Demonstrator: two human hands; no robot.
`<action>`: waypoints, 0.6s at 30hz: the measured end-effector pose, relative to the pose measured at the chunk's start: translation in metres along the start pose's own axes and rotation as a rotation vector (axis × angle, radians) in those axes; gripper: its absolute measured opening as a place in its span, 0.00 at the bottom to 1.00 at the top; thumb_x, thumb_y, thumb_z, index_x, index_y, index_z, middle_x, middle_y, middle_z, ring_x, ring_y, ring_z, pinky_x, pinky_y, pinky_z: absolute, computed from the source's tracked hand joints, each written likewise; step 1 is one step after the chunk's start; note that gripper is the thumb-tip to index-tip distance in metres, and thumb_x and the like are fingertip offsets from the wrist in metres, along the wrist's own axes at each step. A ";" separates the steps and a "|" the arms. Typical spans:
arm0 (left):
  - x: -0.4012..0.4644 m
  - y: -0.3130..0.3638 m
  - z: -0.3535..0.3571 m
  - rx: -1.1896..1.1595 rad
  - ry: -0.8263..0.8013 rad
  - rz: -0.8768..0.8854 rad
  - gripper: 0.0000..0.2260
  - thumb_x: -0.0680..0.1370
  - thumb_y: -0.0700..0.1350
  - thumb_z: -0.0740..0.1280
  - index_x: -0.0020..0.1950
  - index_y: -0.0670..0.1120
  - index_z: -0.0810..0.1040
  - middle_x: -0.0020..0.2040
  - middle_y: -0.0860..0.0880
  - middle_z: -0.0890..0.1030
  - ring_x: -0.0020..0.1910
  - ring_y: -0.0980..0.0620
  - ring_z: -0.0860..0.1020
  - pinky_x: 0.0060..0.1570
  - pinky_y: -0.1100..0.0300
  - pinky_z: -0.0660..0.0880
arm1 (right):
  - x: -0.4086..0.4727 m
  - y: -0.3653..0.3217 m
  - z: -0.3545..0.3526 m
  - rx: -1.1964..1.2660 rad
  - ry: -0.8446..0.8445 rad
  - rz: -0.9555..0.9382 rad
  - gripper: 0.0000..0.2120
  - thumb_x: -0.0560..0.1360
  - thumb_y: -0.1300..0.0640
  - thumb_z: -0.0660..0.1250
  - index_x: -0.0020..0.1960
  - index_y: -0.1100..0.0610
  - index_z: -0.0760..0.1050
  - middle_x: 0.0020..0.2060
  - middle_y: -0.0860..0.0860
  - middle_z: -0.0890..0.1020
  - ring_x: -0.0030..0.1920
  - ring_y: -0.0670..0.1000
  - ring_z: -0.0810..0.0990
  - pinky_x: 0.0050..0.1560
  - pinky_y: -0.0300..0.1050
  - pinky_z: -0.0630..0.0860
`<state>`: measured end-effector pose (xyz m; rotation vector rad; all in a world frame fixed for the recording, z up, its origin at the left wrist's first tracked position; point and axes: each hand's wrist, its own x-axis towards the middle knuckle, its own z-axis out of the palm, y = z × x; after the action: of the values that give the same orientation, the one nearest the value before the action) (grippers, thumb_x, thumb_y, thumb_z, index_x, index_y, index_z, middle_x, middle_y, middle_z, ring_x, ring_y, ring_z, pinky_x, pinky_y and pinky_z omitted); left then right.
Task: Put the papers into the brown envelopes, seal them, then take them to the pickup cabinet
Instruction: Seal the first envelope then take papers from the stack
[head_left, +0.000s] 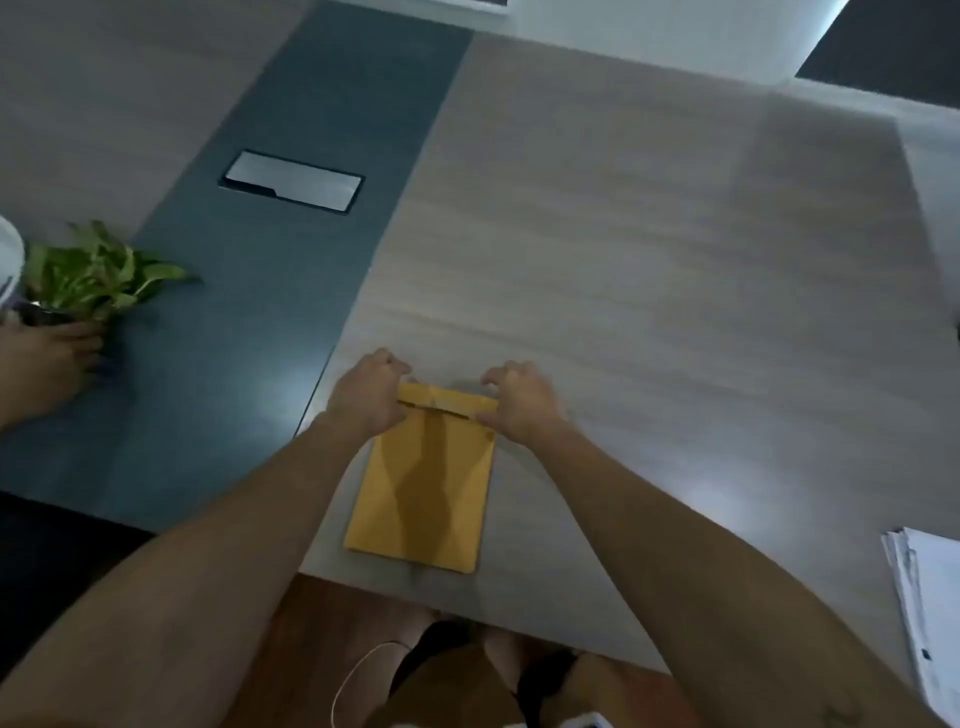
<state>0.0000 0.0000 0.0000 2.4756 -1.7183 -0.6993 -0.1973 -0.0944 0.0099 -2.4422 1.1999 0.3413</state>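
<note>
A brown envelope (426, 488) lies flat on the wooden table (649, 260), close to its front edge, with its flap end pointing away from me. My left hand (371, 392) pinches the flap's left corner with curled fingers. My right hand (519, 400) pinches the flap's right corner the same way. The flap is folded over the envelope's top between my two hands. No paper shows outside the envelope here.
A stack of white papers (930, 613) lies at the table's right edge. A dark strip with a metal cable hatch (293, 181) runs up the table's left part. Another person's hand (47, 364) rests by a leafy plant (98, 273) at far left.
</note>
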 end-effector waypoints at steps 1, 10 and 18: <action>0.001 -0.002 0.000 0.011 0.004 0.014 0.26 0.72 0.43 0.71 0.71 0.47 0.72 0.66 0.48 0.71 0.65 0.46 0.71 0.59 0.52 0.74 | 0.000 -0.002 0.001 -0.018 -0.026 -0.008 0.28 0.73 0.42 0.70 0.69 0.50 0.70 0.65 0.53 0.73 0.67 0.57 0.68 0.64 0.54 0.70; 0.014 -0.009 0.004 0.080 -0.068 0.110 0.25 0.71 0.38 0.70 0.68 0.50 0.74 0.59 0.48 0.72 0.60 0.47 0.71 0.53 0.54 0.73 | 0.004 0.002 0.013 -0.047 -0.054 -0.069 0.27 0.71 0.53 0.72 0.68 0.52 0.71 0.61 0.54 0.75 0.62 0.56 0.70 0.59 0.51 0.70; 0.019 -0.009 0.004 0.078 -0.034 0.127 0.19 0.75 0.37 0.67 0.64 0.52 0.78 0.57 0.48 0.75 0.58 0.47 0.72 0.53 0.55 0.73 | 0.009 0.002 0.018 -0.027 -0.024 -0.056 0.19 0.75 0.60 0.65 0.66 0.53 0.73 0.60 0.54 0.77 0.62 0.56 0.71 0.60 0.51 0.71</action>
<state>0.0114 -0.0131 -0.0130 2.3901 -1.9298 -0.6787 -0.1949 -0.0937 -0.0100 -2.4825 1.1212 0.3723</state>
